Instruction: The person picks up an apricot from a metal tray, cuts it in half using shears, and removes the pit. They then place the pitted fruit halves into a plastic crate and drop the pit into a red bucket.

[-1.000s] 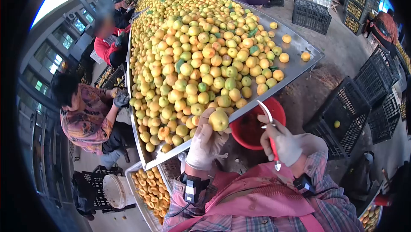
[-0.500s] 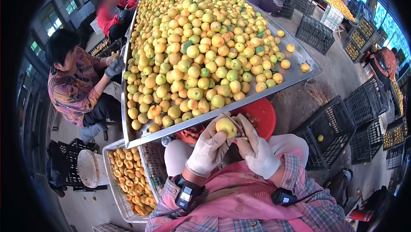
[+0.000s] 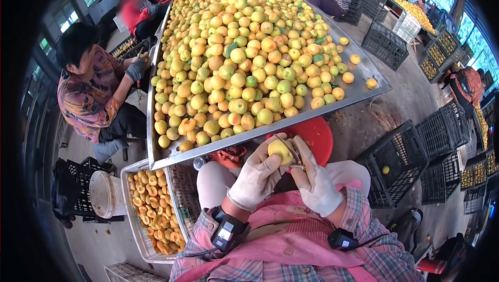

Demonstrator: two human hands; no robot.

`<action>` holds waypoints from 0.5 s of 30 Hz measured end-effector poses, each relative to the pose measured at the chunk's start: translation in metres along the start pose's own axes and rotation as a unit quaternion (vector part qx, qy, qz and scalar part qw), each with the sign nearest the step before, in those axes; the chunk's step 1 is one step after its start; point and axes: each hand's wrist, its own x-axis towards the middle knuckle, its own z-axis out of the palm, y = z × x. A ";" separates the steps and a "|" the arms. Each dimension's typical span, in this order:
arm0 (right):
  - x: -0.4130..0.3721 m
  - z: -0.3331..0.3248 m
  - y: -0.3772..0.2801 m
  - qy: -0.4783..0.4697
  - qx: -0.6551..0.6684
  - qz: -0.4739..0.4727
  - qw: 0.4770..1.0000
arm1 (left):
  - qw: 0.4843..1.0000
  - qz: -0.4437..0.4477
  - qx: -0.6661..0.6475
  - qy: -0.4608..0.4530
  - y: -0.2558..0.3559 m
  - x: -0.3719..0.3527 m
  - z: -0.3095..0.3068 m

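In my gloved left hand (image 3: 254,183) is a yellow apricot (image 3: 279,150), pinched between thumb and fingers above my lap. My gloved right hand (image 3: 318,191) is closed on a slim metal tool (image 3: 297,166) against the apricot's right side; its exact kind is hard to make out. Both hands touch near the fruit, just short of the front edge of a metal table (image 3: 228,144). A big heap of yellow-green apricots (image 3: 234,79) covers that table. Below and behind my hands sits a red basin (image 3: 322,139), partly hidden by them.
At my left stands a white crate (image 3: 127,199) of halved apricots (image 3: 156,204), beside a white bucket (image 3: 106,193). Black crates (image 3: 392,170) stack up on the right. A co-worker (image 3: 96,84) in a patterned top sits at the table's left side; other people sit farther back.
The view has shifted slightly. My hands keep the same grip, with the apricot turned a little between them. At the left, the co-worker's gloved hands have moved slightly.
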 end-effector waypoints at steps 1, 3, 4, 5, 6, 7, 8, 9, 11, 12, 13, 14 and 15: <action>0.000 0.000 0.000 0.000 -0.013 -0.006 1.000 | 1.000 -0.001 0.001 0.000 0.000 0.000 0.001; -0.002 -0.001 0.000 -0.011 -0.015 -0.001 1.000 | 1.000 0.001 0.009 0.005 0.000 -0.004 0.002; -0.003 -0.002 -0.001 -0.022 -0.016 0.004 1.000 | 1.000 0.004 0.017 0.011 0.001 -0.006 0.003; -0.004 -0.004 -0.004 -0.021 -0.016 0.004 1.000 | 1.000 0.003 0.017 0.011 0.001 -0.006 0.002; -0.005 -0.006 -0.007 -0.041 -0.035 0.023 0.998 | 1.000 -0.005 0.031 0.001 0.002 -0.007 0.001; -0.006 -0.007 -0.009 -0.062 -0.054 0.042 0.996 | 0.999 -0.012 0.045 -0.008 0.002 -0.008 0.001; -0.007 -0.006 -0.008 -0.062 -0.054 0.042 0.996 | 0.999 -0.013 0.044 -0.008 0.002 -0.009 0.002; -0.007 -0.005 -0.006 -0.057 -0.056 0.034 0.996 | 0.997 -0.007 0.077 0.001 0.002 -0.009 0.005; -0.005 -0.003 -0.001 -0.053 -0.057 0.026 0.997 | 0.994 -0.002 0.110 0.010 0.002 -0.010 0.010; -0.004 -0.003 0.002 -0.044 -0.042 0.008 0.998 | 0.991 0.013 0.127 0.031 0.001 -0.010 0.013; -0.003 -0.003 0.003 -0.034 -0.028 -0.010 0.999 | 0.988 0.028 0.143 0.053 0.000 -0.011 0.016; -0.002 -0.002 0.002 -0.034 -0.028 -0.012 0.999 | 0.988 0.029 0.144 0.052 -0.002 -0.010 0.020; -0.002 0.000 0.001 -0.007 -0.015 -0.010 1.000 | 0.993 0.023 0.095 0.060 -0.003 -0.010 0.024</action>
